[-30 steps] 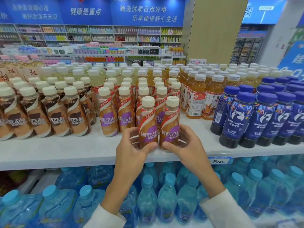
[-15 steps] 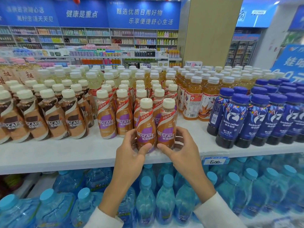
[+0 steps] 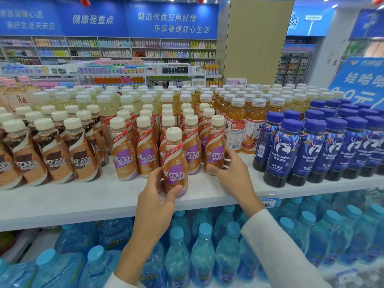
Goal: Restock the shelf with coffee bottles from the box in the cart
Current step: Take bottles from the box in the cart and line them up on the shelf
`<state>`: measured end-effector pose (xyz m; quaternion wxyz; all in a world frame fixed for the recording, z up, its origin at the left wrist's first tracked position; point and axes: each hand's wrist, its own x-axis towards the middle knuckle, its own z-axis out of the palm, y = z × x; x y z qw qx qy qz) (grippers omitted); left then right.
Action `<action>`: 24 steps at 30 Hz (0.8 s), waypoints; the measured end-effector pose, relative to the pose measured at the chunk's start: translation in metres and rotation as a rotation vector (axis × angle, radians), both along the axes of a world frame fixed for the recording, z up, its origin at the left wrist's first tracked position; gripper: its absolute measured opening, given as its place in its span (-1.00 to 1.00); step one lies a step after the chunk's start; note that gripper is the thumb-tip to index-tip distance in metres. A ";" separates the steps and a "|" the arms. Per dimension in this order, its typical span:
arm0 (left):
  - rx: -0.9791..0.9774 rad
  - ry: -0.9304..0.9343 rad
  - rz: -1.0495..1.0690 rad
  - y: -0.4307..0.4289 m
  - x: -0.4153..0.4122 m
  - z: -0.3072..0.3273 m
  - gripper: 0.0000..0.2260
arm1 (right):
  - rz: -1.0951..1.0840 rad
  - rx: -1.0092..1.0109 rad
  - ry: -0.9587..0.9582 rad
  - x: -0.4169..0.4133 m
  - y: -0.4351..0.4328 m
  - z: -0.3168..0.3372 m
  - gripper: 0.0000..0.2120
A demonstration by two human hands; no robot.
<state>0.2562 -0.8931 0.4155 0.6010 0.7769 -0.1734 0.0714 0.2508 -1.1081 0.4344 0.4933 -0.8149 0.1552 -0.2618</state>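
L hand (image 3: 155,200) grips a purple-label Nescafe btl (image 3: 175,161) low on its body, thumb across the front near the base, fingers wrapped behind. The btl is upright, out in front of the purple-label row (image 3: 124,154), over the front part of the white shelf (image 3: 72,202); can't tell if its base is down on the shelf, since the thumb hides it. R hand (image 3: 232,175), just right of the L hand and a bit further back, is curled round the row-end btl (image 3: 217,142), thumb at the lower front, fingers round the right side. That btl stands upright on the shelf at the right end of the front row, tight beside its neighbour. Left of the L hand: rest of the purple-label row, then brown-label Nescafe btls (image 3: 52,163) further left. Right of the R hand, w/ bare shelf between: blue luckin coffee btls (image 3: 291,154). Beyond the R hand's fingers, amber tea btls (image 3: 235,129) w/ white caps. Below both hands, under the shelf edge, blue-capped water btls (image 3: 204,252); a price tag (image 3: 270,203) on the edge sits just right of the R wrist. White sleeve (image 3: 276,246) covers the R forearm.
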 end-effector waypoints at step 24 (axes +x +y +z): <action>0.008 -0.014 0.088 0.014 0.000 -0.002 -0.56 | 0.058 -0.026 0.029 0.010 -0.001 -0.003 -0.24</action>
